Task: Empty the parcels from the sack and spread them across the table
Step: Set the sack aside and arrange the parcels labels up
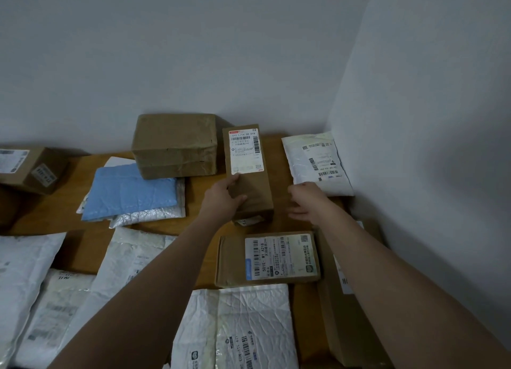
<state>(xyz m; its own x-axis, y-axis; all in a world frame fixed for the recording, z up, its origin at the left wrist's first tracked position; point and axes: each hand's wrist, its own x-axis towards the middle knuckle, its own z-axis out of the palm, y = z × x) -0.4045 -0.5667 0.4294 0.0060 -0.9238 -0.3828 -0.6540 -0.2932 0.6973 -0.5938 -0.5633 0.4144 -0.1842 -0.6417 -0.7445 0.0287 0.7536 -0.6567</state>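
The left hand (221,200) holds the near end of a long brown box (249,175), its fingers (240,198) curled over the top face and the thumb up near the label. The right hand (307,201) hovers just right of the box, fingers loosely spread, holding nothing. The box lies on the wooden counter (199,191), between a taped brown carton (174,146) and a white mailer (316,164) against the wall. Bare wood shows left of the box; a labelled flat box (268,259) lies nearer.
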